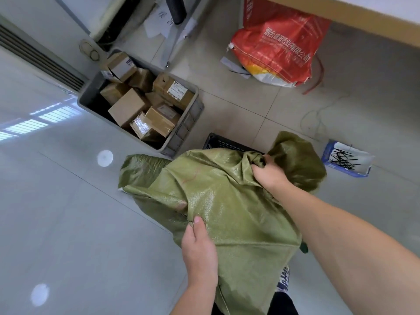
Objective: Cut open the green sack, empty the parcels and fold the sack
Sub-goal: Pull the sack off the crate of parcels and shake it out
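Note:
The green woven sack (227, 196) hangs slack and crumpled in front of me, draped over a black crate (223, 143) whose far rim shows behind it. My left hand (198, 246) pinches the sack's near edge, thumb on top of the fabric. Further away, my right hand (270, 172) grips a bunched fold near the sack's top. Cardboard parcels (145, 103) fill a grey bin (188, 123) on the floor to the upper left. What lies under the sack is hidden.
A red printed sack (279, 48) leans under a table edge (341, 17) at the top right. A small blue-and-white box of black cable ties (347, 159) sits on the tiled floor at the right. My shoe (284, 278) shows below the sack.

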{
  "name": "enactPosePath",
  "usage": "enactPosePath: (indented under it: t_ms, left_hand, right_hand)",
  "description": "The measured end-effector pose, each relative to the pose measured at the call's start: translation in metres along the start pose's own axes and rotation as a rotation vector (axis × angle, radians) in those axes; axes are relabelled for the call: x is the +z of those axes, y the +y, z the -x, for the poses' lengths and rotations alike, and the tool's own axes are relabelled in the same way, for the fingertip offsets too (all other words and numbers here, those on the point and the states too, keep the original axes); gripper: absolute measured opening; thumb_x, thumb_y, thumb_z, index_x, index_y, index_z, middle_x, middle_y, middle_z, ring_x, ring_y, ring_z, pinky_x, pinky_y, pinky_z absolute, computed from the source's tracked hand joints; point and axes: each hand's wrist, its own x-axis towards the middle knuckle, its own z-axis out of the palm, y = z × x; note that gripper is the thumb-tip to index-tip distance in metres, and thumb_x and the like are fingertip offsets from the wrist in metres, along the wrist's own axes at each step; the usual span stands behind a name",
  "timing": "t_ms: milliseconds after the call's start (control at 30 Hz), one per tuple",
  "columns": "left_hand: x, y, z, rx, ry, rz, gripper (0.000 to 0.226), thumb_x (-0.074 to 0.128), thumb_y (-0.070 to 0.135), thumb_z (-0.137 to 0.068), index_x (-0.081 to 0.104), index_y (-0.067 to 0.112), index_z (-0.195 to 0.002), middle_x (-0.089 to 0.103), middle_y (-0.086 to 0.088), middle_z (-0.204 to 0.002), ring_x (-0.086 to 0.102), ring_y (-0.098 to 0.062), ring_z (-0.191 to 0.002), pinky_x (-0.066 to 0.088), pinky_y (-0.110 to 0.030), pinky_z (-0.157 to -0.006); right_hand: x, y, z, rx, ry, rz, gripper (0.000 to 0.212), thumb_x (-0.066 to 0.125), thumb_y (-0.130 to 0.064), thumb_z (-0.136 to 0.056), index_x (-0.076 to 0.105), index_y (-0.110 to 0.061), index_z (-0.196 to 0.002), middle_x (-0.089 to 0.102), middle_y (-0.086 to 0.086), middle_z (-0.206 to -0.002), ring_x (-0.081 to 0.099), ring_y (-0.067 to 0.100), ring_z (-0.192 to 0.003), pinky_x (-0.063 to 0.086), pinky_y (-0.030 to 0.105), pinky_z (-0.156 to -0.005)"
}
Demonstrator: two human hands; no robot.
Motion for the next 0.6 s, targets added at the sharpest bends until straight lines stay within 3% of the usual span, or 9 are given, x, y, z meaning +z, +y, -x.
enactPosePath:
  t_ms: [67, 133, 200, 267, 367, 400, 467, 533, 600]
  left_hand:
    - [-0.003, 0.003, 0.010, 0.035, 0.019, 0.043, 0.029, 0.040, 0.035, -0.103, 0.058, 0.025, -0.082, 0.060, 0.009, -0.087, 0.055, -0.014, -0.084, 0.038, -0.033, -0.081]
    - [-0.005, 0.006, 0.015, 0.070, 0.056, 0.058, 0.033, 0.042, 0.034, -0.103, 0.060, 0.020, -0.079, 0.063, 0.004, -0.082, 0.058, -0.017, -0.081, 0.040, -0.032, -0.072]
    - [-0.009, 0.008, 0.012, 0.085, 0.103, 0.085, 0.032, 0.042, 0.034, -0.103, 0.066, 0.016, -0.091, 0.066, 0.006, -0.090, 0.060, -0.021, -0.090, 0.041, -0.032, -0.079]
    - [-0.015, 0.012, 0.008, 0.071, 0.139, 0.077, 0.040, 0.042, 0.037, -0.103, 0.064, 0.009, -0.121, 0.066, 0.000, -0.116, 0.056, -0.023, -0.111, 0.039, -0.032, -0.097]
    - [-0.025, 0.013, 0.003, 0.059, 0.149, 0.077, 0.043, 0.043, 0.038, -0.102, 0.059, 0.009, -0.131, 0.059, -0.004, -0.131, 0.053, -0.022, -0.123, 0.035, -0.031, -0.104]
    - [-0.026, 0.011, 0.000, 0.055, 0.120, 0.100, 0.036, 0.044, 0.038, -0.102, 0.064, 0.015, -0.121, 0.062, -0.001, -0.127, 0.057, -0.018, -0.115, 0.036, -0.030, -0.100]
    - [-0.025, 0.007, -0.006, -0.008, 0.044, 0.159, 0.025, 0.051, 0.043, -0.095, 0.068, 0.025, -0.098, 0.069, 0.000, -0.117, 0.063, -0.012, -0.103, 0.041, -0.032, -0.099]
    - [-0.021, 0.003, -0.011, -0.111, -0.010, 0.274, 0.036, 0.057, 0.052, -0.082, 0.069, 0.024, -0.101, 0.072, -0.001, -0.114, 0.066, -0.019, -0.107, 0.045, -0.044, -0.104]
    - [-0.013, 0.002, -0.014, -0.200, -0.061, 0.402, 0.036, 0.057, 0.045, -0.089, 0.068, 0.021, -0.113, 0.072, -0.005, -0.116, 0.066, -0.025, -0.110, 0.047, -0.049, -0.103]
  right_hand:
    - [0.004, -0.007, 0.002, -0.026, -0.055, -0.030, 0.041, 0.054, -0.045, -0.089, 0.052, -0.023, -0.123, 0.059, 0.003, -0.111, 0.056, 0.028, -0.104, 0.040, 0.031, -0.086]
    - [0.014, -0.015, 0.007, -0.049, -0.124, -0.084, 0.047, 0.055, -0.049, -0.085, 0.053, -0.029, -0.128, 0.061, 0.002, -0.121, 0.056, 0.026, -0.111, 0.041, 0.031, -0.092]
    - [0.032, -0.023, 0.014, -0.069, -0.179, -0.138, 0.062, 0.055, -0.057, -0.077, 0.050, -0.034, -0.134, 0.058, -0.001, -0.133, 0.055, 0.024, -0.118, 0.042, 0.033, -0.101]
    - [0.050, -0.028, 0.020, -0.036, -0.241, -0.181, 0.066, 0.053, -0.058, -0.076, 0.045, -0.038, -0.138, 0.056, -0.002, -0.136, 0.056, 0.023, -0.117, 0.043, 0.037, -0.103]
    - [0.073, -0.027, 0.027, 0.038, -0.305, -0.176, 0.055, 0.050, -0.050, -0.087, 0.041, -0.036, -0.139, 0.059, -0.001, -0.127, 0.059, 0.020, -0.102, 0.045, 0.031, -0.085]
    - [0.077, -0.023, 0.028, 0.073, -0.287, -0.164, 0.057, 0.050, -0.048, -0.089, 0.037, -0.033, -0.142, 0.058, 0.002, -0.128, 0.058, 0.022, -0.102, 0.044, 0.031, -0.083]
    - [0.081, -0.016, 0.026, 0.136, -0.176, -0.109, 0.068, 0.052, -0.045, -0.090, 0.026, -0.026, -0.150, 0.051, 0.012, -0.138, 0.055, 0.032, -0.116, 0.045, 0.035, -0.096]
    - [0.072, -0.008, 0.024, 0.108, -0.040, -0.091, 0.072, 0.054, -0.038, -0.092, 0.022, -0.022, -0.154, 0.042, 0.018, -0.146, 0.046, 0.036, -0.131, 0.037, 0.038, -0.108]
    - [0.058, -0.003, 0.023, 0.022, 0.040, -0.042, 0.065, 0.050, -0.029, -0.094, 0.025, -0.020, -0.153, 0.041, 0.019, -0.147, 0.041, 0.036, -0.134, 0.034, 0.038, -0.109]
